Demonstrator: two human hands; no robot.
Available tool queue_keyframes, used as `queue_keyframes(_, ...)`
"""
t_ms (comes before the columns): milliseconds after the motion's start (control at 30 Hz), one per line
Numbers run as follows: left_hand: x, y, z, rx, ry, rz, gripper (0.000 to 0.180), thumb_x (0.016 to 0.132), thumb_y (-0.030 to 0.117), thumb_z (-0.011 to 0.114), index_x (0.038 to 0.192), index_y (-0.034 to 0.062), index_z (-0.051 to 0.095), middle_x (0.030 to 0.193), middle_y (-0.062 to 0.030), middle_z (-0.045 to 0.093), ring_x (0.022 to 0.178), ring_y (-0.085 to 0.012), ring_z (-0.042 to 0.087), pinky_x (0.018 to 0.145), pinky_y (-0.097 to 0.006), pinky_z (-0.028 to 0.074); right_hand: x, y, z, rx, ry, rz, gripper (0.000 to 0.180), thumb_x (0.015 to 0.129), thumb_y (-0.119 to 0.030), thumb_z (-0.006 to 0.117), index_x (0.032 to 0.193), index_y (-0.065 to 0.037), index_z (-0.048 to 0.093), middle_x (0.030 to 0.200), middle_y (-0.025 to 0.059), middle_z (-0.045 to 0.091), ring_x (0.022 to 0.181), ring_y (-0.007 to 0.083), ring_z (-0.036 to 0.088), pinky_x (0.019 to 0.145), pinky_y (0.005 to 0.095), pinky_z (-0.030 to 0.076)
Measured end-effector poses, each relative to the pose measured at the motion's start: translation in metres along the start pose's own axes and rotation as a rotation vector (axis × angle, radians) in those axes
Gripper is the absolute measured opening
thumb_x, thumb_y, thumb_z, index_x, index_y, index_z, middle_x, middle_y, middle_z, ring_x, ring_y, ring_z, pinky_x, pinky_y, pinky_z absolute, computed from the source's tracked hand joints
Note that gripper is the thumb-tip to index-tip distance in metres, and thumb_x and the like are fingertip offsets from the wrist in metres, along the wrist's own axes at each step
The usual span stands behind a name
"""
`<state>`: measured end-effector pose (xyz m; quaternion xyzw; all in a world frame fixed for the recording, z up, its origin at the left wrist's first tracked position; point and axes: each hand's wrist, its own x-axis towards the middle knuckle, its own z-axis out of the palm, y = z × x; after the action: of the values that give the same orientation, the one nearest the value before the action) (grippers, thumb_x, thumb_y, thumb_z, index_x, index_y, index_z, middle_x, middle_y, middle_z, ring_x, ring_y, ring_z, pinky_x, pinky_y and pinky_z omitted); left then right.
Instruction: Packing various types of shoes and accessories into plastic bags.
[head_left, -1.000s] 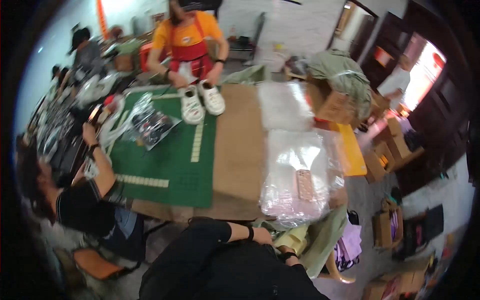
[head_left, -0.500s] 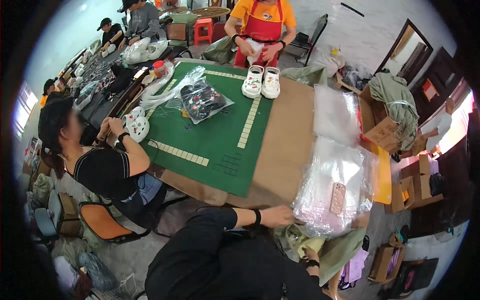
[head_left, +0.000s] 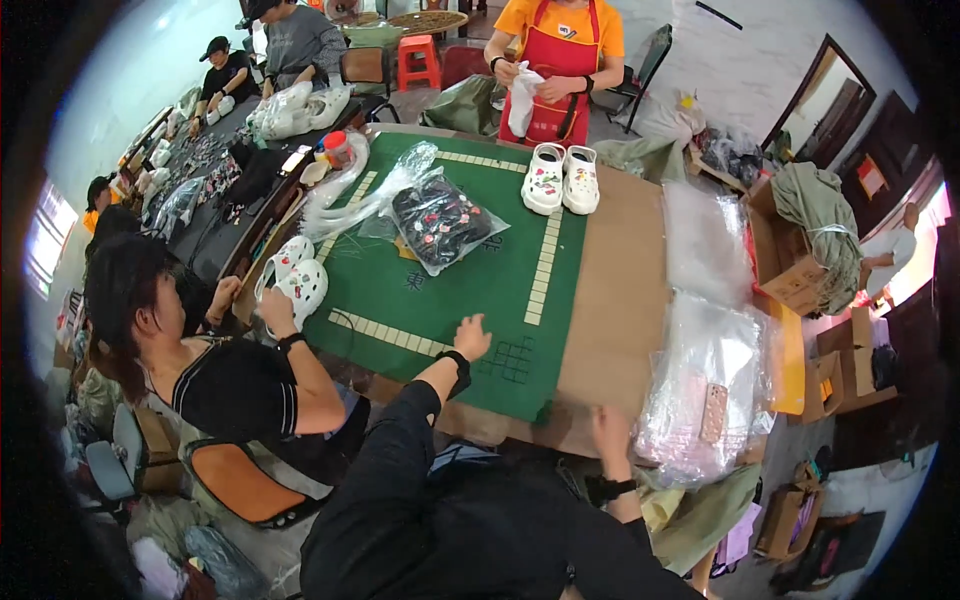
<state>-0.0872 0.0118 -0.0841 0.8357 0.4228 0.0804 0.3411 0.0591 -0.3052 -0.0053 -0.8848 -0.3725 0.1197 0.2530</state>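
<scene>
My left hand [head_left: 472,338] reaches over the green mat [head_left: 450,300], its fingers apart and nothing in it. My right hand [head_left: 611,438] is at the near table edge, left of a pile of clear plastic bags [head_left: 690,400]; motion blurs its fingers. On the mat, beyond my left hand, lies a clear bag of black shoes with colourful charms [head_left: 440,220]. A pair of white clogs with charms [head_left: 562,180] stands at the mat's far right corner. At the left, a seated co-worker's hand touches another pair of white clogs [head_left: 300,283].
A phone in a pink case [head_left: 714,413] lies on the plastic bags. A co-worker in a red apron [head_left: 557,75] holds something white beyond the table. A cardboard box [head_left: 785,255] stands at the right; an orange-backed chair [head_left: 240,482] is at the lower left.
My left hand has moved from beside the plastic bags to over the mat. My right hand has come up from the sack below the table edge. The seated co-worker's hands have moved apart.
</scene>
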Motion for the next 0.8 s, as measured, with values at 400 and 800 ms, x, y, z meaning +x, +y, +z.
queue_keyframes(400, 0.133, -0.056, -0.039, -0.618, 0.055, -0.43, 0.06, 0.085, 0.039, 0.051, 0.117, -0.0105, 0.042, 0.113, -0.0307, 0.05, 0.108, -0.0409, 0.047, 0.089, -0.042, 0.039, -0.028, -0.038, 0.079, -0.162, -0.52, -0.141, 0.031, 0.081, -0.028, 0.053, 0.104, -0.006, 0.054, 0.093, 0.0176, 0.06, 0.087, 0.035, 0.057, 0.071, 0.0439, 0.047)
queue_keyframes(800, 0.175, -0.111, -0.047, -1.0, 0.039, -0.846, 0.036, 0.09, 0.014, 0.037, 0.121, -0.0037, 0.04, 0.112, -0.0267, 0.053, 0.064, -0.0277, 0.057, 0.045, -0.034, 0.041, -0.067, -0.035, 0.077, -0.166, -0.54, 0.005, 0.031, 0.08, -0.025, 0.055, 0.105, -0.008, 0.054, 0.095, 0.0158, 0.06, 0.086, 0.0329, 0.057, 0.072, 0.0426, 0.047)
